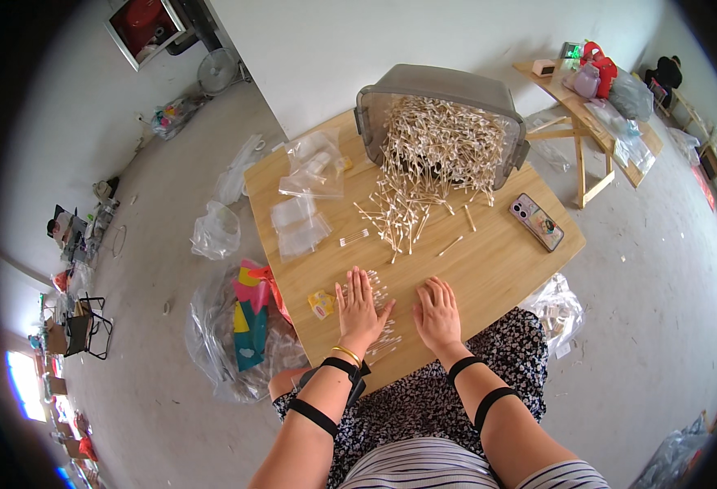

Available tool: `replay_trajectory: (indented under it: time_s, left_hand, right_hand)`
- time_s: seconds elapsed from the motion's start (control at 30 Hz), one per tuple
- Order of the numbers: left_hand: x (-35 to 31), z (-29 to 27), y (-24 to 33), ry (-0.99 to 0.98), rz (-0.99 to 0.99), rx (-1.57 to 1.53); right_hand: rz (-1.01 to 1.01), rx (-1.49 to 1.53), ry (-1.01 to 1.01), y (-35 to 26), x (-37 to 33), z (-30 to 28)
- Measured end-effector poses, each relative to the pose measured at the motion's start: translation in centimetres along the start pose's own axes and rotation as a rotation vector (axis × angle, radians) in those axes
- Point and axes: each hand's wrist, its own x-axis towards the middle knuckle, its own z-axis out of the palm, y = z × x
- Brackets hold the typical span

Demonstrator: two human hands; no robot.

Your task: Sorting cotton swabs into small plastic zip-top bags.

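Observation:
My left hand [361, 308] lies flat, palm down, over a layer of cotton swabs [384, 341] at the near side of the wooden table. White swab tips stick out past its fingers and thumb; the rest is hidden beneath it. Just left of that hand is a small yellow packet [322, 305]. My right hand [437, 316] rests on the tabletop with its fingers stretched out, and nothing shows in it. Farther off, a heap of cotton swabs [444, 143] spills from a grey plastic tub [456, 80] tipped on its side.
Clear plastic bags [300, 228] lie on the table's left part, near a short row of swabs [354, 237]. A phone [536, 222] lies at the right edge. Stray swabs [450, 245] dot the middle. A large clear bag [220, 342] stands on the floor at left.

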Motion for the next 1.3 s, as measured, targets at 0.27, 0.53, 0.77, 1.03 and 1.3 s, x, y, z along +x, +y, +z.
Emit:
replay_trajectory:
  time_s: [0.27, 0.53, 0.77, 1.03, 1.3]
  left_hand:
    - [-2.2, -0.2, -0.7, 0.080, 0.071, -0.062]
    - [-2.1, 0.2, -0.9, 0.011, 0.056, -0.005]
    - [-2.2, 0.1, -0.8, -0.002, 0.054, 0.007]
    - [-3.1, -0.3, -1.6, 0.108, -0.002, -0.206]
    - [-10.9, 0.1, -2.2, 0.249, -0.079, -0.476]
  right_hand:
    - [-0.009, -0.005, 0.012, 0.3, -0.1, 0.1]
    - [-0.005, 0.012, 0.004, 0.0, 0.0, 0.0]
    - [-0.007, -0.022, 0.007, 0.2, 0.0, 0.1]
    - [-0.017, -0.019, 0.010, 0.1, 0.0, 0.2]
    - [-0.003, -0.009, 0.023, 0.5, -0.1, 0.4]
